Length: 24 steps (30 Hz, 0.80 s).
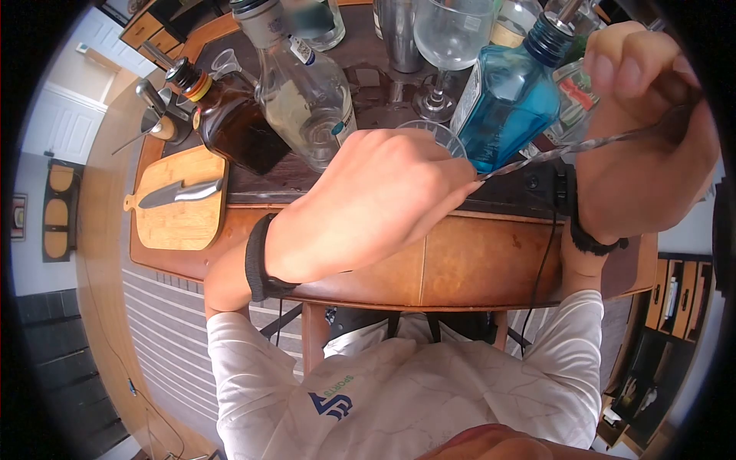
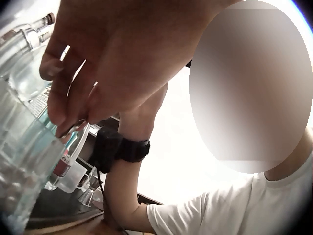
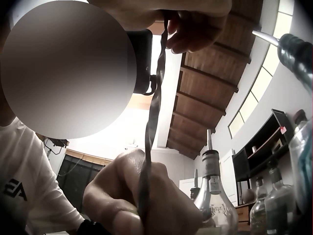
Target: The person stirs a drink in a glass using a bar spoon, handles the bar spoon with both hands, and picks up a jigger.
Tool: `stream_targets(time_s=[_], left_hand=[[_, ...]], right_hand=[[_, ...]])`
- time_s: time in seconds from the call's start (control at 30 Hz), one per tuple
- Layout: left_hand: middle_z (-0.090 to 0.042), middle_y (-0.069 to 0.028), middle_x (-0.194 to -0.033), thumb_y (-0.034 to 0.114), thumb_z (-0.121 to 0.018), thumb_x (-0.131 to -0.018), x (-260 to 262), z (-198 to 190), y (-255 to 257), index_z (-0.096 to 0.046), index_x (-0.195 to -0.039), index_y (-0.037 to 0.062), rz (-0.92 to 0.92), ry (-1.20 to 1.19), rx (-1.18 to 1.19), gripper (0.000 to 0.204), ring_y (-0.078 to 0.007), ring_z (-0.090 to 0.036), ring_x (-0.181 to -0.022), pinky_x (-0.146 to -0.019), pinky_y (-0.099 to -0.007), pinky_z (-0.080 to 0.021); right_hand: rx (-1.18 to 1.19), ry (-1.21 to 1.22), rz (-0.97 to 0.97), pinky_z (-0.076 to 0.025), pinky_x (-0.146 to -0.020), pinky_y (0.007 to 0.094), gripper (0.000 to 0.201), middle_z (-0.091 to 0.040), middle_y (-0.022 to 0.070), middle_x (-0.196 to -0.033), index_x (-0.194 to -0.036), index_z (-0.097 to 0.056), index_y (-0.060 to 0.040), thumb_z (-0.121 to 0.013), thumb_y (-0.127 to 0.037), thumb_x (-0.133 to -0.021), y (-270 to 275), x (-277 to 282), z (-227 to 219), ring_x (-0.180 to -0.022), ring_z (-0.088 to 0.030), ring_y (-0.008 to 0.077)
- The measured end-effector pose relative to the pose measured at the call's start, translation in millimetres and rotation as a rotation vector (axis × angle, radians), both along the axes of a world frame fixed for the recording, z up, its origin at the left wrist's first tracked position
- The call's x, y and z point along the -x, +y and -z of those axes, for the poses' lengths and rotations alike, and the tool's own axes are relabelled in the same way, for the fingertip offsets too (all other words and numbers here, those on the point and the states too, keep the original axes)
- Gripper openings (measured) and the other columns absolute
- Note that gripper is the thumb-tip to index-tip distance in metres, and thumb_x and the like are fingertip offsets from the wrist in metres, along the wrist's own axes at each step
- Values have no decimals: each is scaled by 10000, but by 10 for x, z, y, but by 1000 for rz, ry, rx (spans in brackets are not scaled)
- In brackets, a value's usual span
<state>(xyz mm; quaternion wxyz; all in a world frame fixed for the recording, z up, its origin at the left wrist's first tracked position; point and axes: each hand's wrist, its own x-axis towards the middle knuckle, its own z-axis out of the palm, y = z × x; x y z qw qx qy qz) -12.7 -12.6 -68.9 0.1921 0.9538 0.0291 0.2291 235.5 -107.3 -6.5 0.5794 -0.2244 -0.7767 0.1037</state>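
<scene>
A twisted metal bar spoon [image 1: 571, 147] stretches between both hands in the head view. My left hand [image 1: 376, 195] pinches its lower end beside a clear glass [image 1: 435, 132], whose body the hand partly hides. At the upper right, my right hand [image 1: 652, 130] holds the other end with curled fingers. The twisted shaft [image 3: 154, 107] runs upright in the right wrist view, from the left hand [image 3: 142, 196] up to the right hand [image 3: 195, 24]. A blue bottle [image 1: 515, 100] stands just behind the shaft.
A clear bottle [image 1: 303, 100] and a brown bottle [image 1: 241, 126] with a pourer stand to the left. A knife [image 1: 180, 193] lies on a wooden board [image 1: 180, 228]. Behind are a stemmed glass [image 1: 452, 34] and a metal shaker [image 1: 400, 38]. The leather table edge [image 1: 368, 264] is nearest.
</scene>
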Motion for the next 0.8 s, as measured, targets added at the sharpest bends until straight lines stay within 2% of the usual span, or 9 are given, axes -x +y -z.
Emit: stream_targets(time_s=[0.2, 0.47, 0.63, 0.7, 0.8], left_hand=[[-660, -118, -764, 115, -721, -883, -41, 41, -18, -713, -882, 14, 6, -55, -8, 101, -316, -618, -704, -606, -419, -486], [-600, -112, -727, 142, -708, -900, -97, 77, 45, -684, -889, 29, -74, -81, -106, 115, -325, -606, -699, -601, -430, -477], [-605, -118, -740, 143, -696, -906, -63, 44, 61, -669, -892, 32, -91, -47, -115, 114, -332, -612, -709, -602, -441, -475], [-607, -122, -743, 143, -693, -907, -41, 13, 63, -664, -887, 32, -107, -31, -125, 117, -338, -616, -711, -602, -446, -474], [-609, -131, -752, 137, -686, -908, -16, -24, 64, -664, -899, 32, -115, 32, -116, 108, -351, -621, -713, -598, -451, -472]], right_hand=[[-10, -24, 2, -424, -787, 426, 421, -570, 150, -965, -1252, -523, -43, -251, -325, -1097, -9, 66, 24, -847, -525, 292], [-22, -57, 6, -428, -769, 417, 431, -572, 153, -953, -1256, -527, -41, -255, -337, -1102, -18, 144, 51, -831, -526, 291], [-13, -69, 39, -435, -743, 406, 436, -582, 166, -953, -1269, -534, -37, -265, -343, -1114, 41, 98, 31, -818, -533, 292], [56, 6, -67, -439, -755, 404, 418, -592, 176, -973, -1278, -533, -35, -263, -312, -1118, 73, 52, 43, -834, -542, 292], [70, 45, -53, -443, -762, 402, 412, -598, 184, -987, -1279, -533, -30, -260, -296, -1121, 67, 88, 53, -846, -550, 294]])
